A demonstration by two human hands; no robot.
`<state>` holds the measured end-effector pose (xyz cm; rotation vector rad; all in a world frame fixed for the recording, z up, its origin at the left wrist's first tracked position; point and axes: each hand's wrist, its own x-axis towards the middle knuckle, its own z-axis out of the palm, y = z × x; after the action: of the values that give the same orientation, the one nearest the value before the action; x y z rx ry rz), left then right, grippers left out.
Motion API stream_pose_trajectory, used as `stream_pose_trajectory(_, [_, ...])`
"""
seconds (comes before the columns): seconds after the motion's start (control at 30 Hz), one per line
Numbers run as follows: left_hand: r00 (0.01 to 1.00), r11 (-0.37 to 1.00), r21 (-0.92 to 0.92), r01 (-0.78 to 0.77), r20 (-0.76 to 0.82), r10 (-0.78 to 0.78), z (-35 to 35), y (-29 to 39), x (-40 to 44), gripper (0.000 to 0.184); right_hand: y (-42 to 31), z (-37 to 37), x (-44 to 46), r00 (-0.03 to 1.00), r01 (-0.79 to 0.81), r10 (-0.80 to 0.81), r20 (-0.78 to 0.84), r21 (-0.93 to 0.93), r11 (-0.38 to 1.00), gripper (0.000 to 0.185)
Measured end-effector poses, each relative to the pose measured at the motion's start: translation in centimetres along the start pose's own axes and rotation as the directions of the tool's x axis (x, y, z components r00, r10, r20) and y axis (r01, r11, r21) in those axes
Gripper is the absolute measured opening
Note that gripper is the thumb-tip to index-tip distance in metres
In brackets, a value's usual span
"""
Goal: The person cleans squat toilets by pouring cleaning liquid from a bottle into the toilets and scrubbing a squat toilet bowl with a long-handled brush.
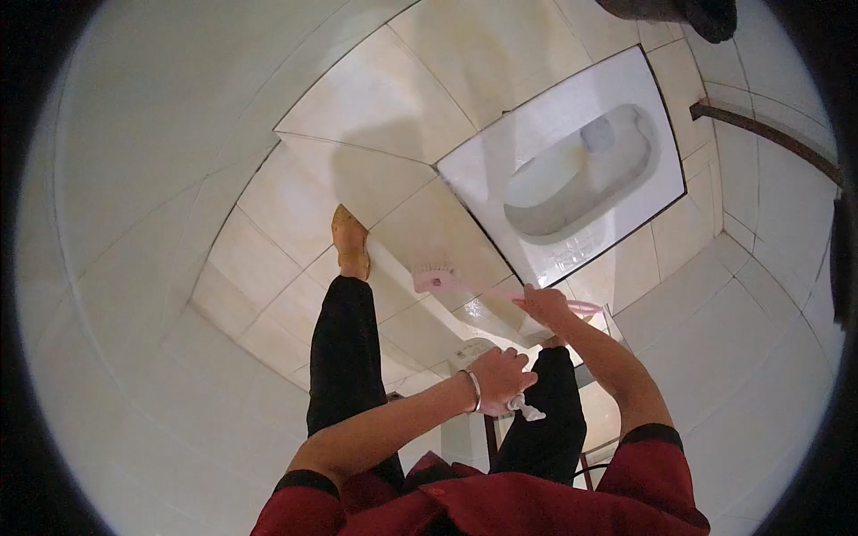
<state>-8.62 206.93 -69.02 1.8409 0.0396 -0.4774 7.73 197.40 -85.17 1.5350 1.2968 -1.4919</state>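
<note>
My right hand (pixel 545 305) is closed around the handle of a pink scrubbing brush (pixel 483 289). The brush points left, with its bristled head over the floor tiles and its looped handle end showing past my hand. My left hand (pixel 500 381), below a silver bracelet, is closed on a white bottle (pixel 474 349). Its pale body shows beyond the fingers and a white nozzle-like end sticks out on the near side; my hand hides the middle. A squat toilet (pixel 474 170) is set in the floor ahead to the right, apart from the brush head.
Beige tiles cover the floor (pixel 357 152), with wet-looking shine near my feet. Pale tiled walls (pixel 152 205) rise on both sides. A brown bar (pixel 764 134) runs along the right wall, and a dark object (pixel 688 13) is at the upper right. My tan shoe (pixel 350 234) stands on the tiles.
</note>
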Motion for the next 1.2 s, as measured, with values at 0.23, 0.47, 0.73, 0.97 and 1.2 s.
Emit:
stream_pose_trajectory(0.23, [0.997,0.999,0.013,0.038,0.07,-0.038,-0.9,0.1,0.2,0.036,-6.4,-16.9,7.0,0.826,0.089,0.067,-0.56,0.246,0.965,0.043])
stream_pose_trajectory(0.47, [0.998,0.999,-0.036,-0.008,-0.064,0.006,-2.1,0.3,-1.6,0.034,0.1,-2.8,-0.1,0.93,0.303,-0.363,-0.058,-0.437,0.847,0.038])
stream_pose_trajectory(0.73, [0.999,0.998,-0.061,0.005,-0.041,-0.008,-1.2,-0.1,-1.6,0.034,-14.4,-19.5,9.3,0.836,0.254,-0.308,-0.453,-0.178,0.951,0.037])
stream_pose_trajectory(0.97, [0.999,0.999,-0.051,0.007,-0.037,-0.009,-2.6,0.1,-2.7,0.033,-12.4,-15.0,5.4,0.883,0.065,-0.164,-0.439,-0.232,0.971,0.033])
stream_pose_trajectory(1.2, [0.998,0.999,-0.016,0.035,0.057,-0.034,-4.5,0.0,-2.1,0.03,-19.7,-20.2,11.5,0.727,0.289,-0.336,-0.599,-0.177,0.941,0.031])
